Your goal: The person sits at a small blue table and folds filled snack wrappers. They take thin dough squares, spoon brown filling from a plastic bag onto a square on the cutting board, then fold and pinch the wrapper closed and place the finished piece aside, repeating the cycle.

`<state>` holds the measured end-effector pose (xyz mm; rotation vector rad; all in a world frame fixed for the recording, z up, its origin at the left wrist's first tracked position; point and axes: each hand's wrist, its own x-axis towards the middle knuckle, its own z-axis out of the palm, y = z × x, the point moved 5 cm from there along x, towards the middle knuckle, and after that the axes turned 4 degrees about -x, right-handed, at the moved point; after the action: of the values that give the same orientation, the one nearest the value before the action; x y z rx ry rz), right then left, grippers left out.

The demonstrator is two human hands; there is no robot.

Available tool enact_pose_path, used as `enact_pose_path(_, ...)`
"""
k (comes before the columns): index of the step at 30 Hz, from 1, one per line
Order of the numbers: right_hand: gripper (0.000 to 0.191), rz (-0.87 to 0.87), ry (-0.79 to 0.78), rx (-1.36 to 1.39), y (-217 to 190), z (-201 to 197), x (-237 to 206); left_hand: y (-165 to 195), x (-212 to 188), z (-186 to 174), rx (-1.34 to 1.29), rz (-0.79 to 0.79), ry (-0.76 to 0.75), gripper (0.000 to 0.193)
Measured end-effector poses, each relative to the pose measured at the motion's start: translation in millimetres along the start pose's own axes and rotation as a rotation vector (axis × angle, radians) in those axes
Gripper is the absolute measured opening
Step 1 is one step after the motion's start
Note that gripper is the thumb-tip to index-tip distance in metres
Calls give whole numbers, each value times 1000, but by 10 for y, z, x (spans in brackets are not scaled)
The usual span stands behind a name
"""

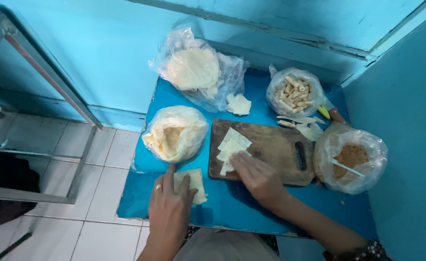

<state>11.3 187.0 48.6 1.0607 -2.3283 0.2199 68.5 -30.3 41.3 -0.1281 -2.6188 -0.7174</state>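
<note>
My left hand, a ring on one finger, lies flat on a small stack of pale square wrappers at the front left of a blue table. My right hand rests fingers-down on the wooden cutting board, touching the lower edge of several cut triangular wrapper pieces. Neither hand grips anything.
A clear bag of round wrappers and a loose wrapper piece lie at the back. A bag of pale sheets sits left, a bag of rolled pieces back right, a bag of brown filling with a spoon right. Metal frame at left.
</note>
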Motion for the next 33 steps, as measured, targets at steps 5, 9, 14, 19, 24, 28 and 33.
enact_pose_path(5, 34, -60, -14, -55, -65, -16, 18, 195, -40, -136, -16, 112, 37, 34)
enact_pose_path(9, 33, 12, -31, 1, -90, -72, 74, 355, 125, -71, -3, 347, 25, 39)
enact_pose_path(14, 45, 290, -73, 226, -18, -116, 9, 571, 384, 299, 163, 529, -82, 42)
enact_pose_path(19, 42, 764, -123, 1035, 266, 112, -99, 668, 423, 536, 302, 670, -82, 46)
enact_pose_path(24, 43, 625, -108, 736, 455, -107, 384, 512, 459, 657, 319, 749, -71, 41)
enact_pose_path(28, 45, 89, -165, 429, 142, -220, 1163, 311, 457, 815, 259, 802, -122, 37)
enact_pose_path(33, 37, -135, -378, 255, -558, 488, 1827, 153, 458, 964, -11, 738, -45, 42)
